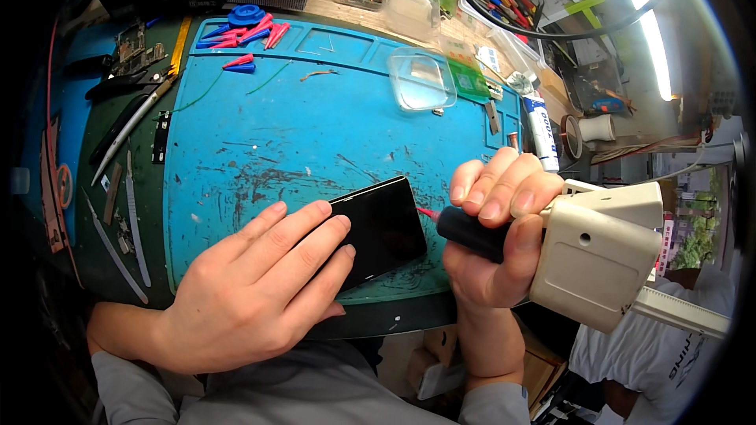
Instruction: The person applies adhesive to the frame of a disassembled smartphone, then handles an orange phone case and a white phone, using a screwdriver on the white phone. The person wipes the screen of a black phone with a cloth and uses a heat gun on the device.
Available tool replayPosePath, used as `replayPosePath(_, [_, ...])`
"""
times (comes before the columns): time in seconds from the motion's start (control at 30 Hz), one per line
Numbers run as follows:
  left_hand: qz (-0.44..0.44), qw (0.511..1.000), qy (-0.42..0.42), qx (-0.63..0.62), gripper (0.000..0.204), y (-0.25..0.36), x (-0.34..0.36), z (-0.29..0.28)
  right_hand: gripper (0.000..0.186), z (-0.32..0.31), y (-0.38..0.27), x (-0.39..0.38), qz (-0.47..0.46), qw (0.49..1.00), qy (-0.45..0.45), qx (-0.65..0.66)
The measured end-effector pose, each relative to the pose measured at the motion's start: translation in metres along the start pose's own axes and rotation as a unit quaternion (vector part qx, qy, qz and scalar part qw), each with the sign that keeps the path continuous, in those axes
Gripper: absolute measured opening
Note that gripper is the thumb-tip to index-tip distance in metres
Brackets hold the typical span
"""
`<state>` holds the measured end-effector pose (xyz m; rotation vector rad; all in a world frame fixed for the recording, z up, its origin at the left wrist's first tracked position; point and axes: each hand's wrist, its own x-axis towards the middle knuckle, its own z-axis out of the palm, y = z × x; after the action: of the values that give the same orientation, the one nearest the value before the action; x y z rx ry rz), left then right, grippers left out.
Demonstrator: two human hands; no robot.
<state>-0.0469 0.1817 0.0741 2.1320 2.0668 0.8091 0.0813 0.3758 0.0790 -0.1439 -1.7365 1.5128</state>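
Note:
A black smartphone (382,228) is at the near edge of the blue work mat (315,142), its glossy face up. My left hand (264,283) grips its left end, fingers laid across the face and the thumb tip at the near side. In my right hand (504,220) is a cream glue dispensing gun (602,256), the fingers wrapped round its dark barrel (476,234). A thin pink nozzle (426,212) points from the barrel to the phone's right edge; whether it touches cannot be made out.
Pink and blue nozzle tips (248,31) lie at the mat's far left. A clear plastic box (421,79) and a white glue tube (542,132) stand at the far right. Tweezers (114,248) lie at the left. Another person's white shirt (654,354) shows at lower right.

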Motion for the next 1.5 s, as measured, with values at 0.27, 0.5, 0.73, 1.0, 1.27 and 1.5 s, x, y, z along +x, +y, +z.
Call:
replayPosePath(0.27, [0.001, 1.0, -0.002, 0.002, 0.044, 0.001, 0.001, 0.0, 0.017, -0.001, -0.001, 0.0, 0.006, 1.0, 0.0, 0.007])
replayPosePath(0.5, [0.003, 1.0, -0.01, 0.005, 0.05, 0.0, 0.001, -0.001, 0.016, 0.0, 0.0, -0.001, 0.025, 0.999, 0.024, 0.028])
replayPosePath(0.73, [0.004, 1.0, -0.008, 0.005, 0.049, 0.0, 0.0, 0.0, 0.018, -0.006, 0.011, 0.002, -0.016, 0.997, 0.03, 0.073])
replayPosePath(1.0, [0.005, 1.0, -0.01, 0.004, 0.049, -0.001, -0.001, -0.001, 0.02, -0.004, 0.002, 0.0, -0.007, 1.0, -0.005, 0.025])
replayPosePath(1.27, [0.003, 1.0, -0.012, 0.005, 0.049, 0.0, -0.001, -0.001, 0.018, -0.002, 0.002, 0.0, 0.0, 1.0, 0.005, 0.021])
replayPosePath(1.5, [0.005, 1.0, -0.014, 0.004, 0.05, 0.0, 0.0, -0.001, 0.017, -0.002, 0.001, -0.001, 0.002, 1.0, 0.009, 0.025])
